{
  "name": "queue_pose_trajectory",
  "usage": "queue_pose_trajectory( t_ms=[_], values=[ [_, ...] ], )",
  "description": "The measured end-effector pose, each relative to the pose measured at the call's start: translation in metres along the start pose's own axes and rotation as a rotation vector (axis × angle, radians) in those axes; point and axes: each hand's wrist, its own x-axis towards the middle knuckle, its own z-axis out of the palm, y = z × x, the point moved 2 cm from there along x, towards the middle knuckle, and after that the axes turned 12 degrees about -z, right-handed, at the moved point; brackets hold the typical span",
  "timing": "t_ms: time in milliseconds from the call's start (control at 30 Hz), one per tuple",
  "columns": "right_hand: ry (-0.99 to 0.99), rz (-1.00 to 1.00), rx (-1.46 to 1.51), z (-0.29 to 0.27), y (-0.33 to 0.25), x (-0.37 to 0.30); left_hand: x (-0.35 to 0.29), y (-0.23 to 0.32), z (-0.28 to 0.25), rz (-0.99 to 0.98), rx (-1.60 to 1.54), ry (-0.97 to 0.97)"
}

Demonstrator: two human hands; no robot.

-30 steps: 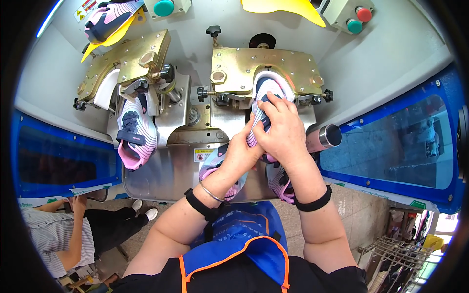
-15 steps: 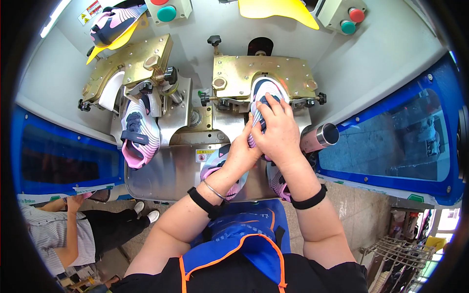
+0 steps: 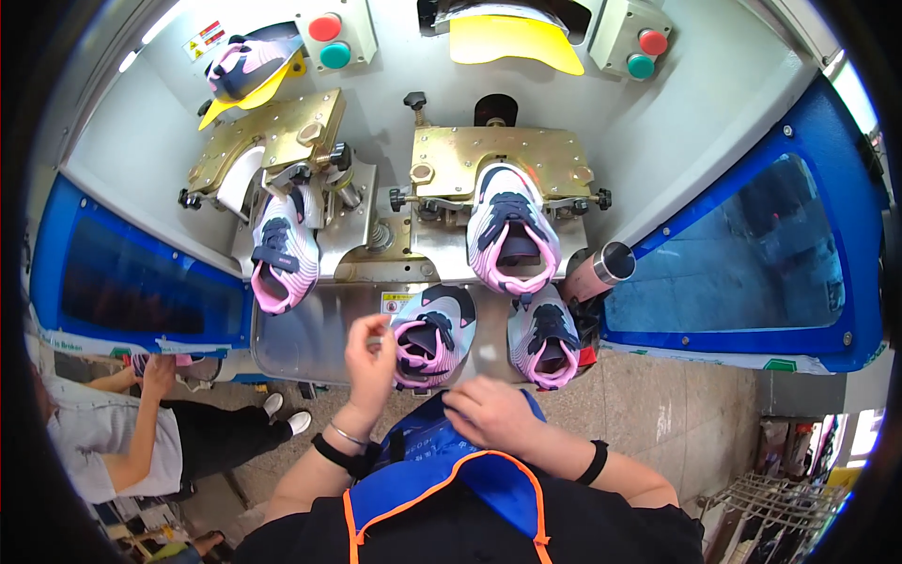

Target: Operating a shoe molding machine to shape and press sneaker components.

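My left hand (image 3: 368, 362) hangs beside a pink, navy and white sneaker (image 3: 434, 331) on the metal ledge, its fingers loosely bent and nothing visible in them. Lower, in front of my blue apron, my right hand (image 3: 493, 414) has half-curled fingers and nothing seen in its grasp. Toe inward, another such sneaker (image 3: 515, 230) sits in the brass-coloured press clamp (image 3: 498, 150), untouched by either hand. A smaller-looking third sneaker (image 3: 545, 343) stands at the ledge's right end. The left clamp (image 3: 268, 141) has a sneaker (image 3: 284, 254) in front of it.
A pink tumbler with a steel lid (image 3: 601, 268) stands right of the ledge. Blue-framed window panels (image 3: 742, 254) flank the machine. Button boxes (image 3: 631, 39) and a yellow flap (image 3: 515, 42) are above. At lower left another person (image 3: 122, 432) works; a wire rack (image 3: 766, 508) stands at lower right.
Both hands have let go of the sneaker in the right clamp and drawn back toward my body. That sneaker stays in the clamp, and the ledge sneakers are now uncovered. The view has shifted slightly.
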Motion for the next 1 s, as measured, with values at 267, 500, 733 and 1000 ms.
queue_pose_trajectory(
  t_ms=[267,500,733,1000],
  values=[
    [-0.134,0.009,0.184,0.052,0.022,0.003,-0.004,-0.084,0.019,-0.46,0.199,-0.061],
    [-0.175,-0.007,0.185,0.066,0.027,-0.007,-0.007,-0.051,0.015,-0.769,-0.104,-0.109],
    [0.043,0.161,0.211,0.067,0.029,0.008,-0.007,-0.042,0.015,-0.547,-0.063,-0.074],
    [0.029,-0.092,-0.035,-0.03,-0.015,0.037,-0.006,-0.027,-0.026,-0.82,-0.961,-0.524]
  ],
)
